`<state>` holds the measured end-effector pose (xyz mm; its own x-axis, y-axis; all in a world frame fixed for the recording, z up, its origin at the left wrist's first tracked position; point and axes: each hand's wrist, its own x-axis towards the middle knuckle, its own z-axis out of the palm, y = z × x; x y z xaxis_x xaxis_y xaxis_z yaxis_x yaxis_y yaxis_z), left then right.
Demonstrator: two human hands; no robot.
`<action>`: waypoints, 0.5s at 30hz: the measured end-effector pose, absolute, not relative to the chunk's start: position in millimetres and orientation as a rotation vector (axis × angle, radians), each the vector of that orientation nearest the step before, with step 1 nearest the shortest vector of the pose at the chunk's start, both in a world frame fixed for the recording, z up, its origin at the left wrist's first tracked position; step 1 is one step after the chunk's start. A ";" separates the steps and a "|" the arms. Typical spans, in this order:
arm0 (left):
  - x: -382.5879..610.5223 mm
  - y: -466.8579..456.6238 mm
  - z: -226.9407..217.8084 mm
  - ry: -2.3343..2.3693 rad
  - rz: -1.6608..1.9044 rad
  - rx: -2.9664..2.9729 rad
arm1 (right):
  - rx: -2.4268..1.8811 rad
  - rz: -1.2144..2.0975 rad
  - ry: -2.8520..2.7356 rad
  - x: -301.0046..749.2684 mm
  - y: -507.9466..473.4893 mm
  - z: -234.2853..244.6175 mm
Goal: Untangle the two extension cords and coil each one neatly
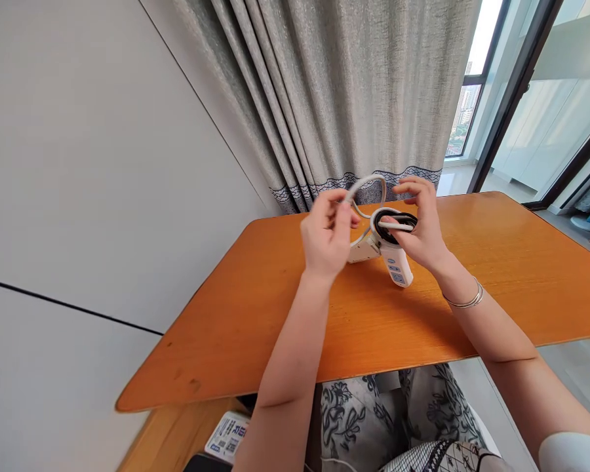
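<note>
My left hand is closed, with a white cable between thumb and fingers. That cable arcs up and over to the right. My right hand has its thumb hooked into a round coil of black and white cable; its upper fingers are raised and curved above the coil. Below the coil a white power strip with bluish sockets tilts down toward me. Left of it is another white, box-like piece, partly hidden behind my left hand and the cable.
An orange-brown wooden table spreads under my hands. Grey curtains hang behind it, and a white panelled wall stands on the left. A glass door frame is at right. Below the table's near edge lies a printed white box.
</note>
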<state>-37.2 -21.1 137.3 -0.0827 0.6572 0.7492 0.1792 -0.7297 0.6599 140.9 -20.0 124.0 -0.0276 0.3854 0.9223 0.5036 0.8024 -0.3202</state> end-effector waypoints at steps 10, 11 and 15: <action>-8.4 -42.9 126.2 0.793 1.291 2.554 | -0.670 0.322 -1.392 142.1 -3.3 114.5; -9.3 -42.1 125.9 0.829 1.273 2.525 | -0.674 0.356 -1.367 142.5 -2.0 114.4; -15.3 -39.4 128.0 0.962 1.362 2.342 | -0.707 0.417 -1.324 144.7 -2.1 116.9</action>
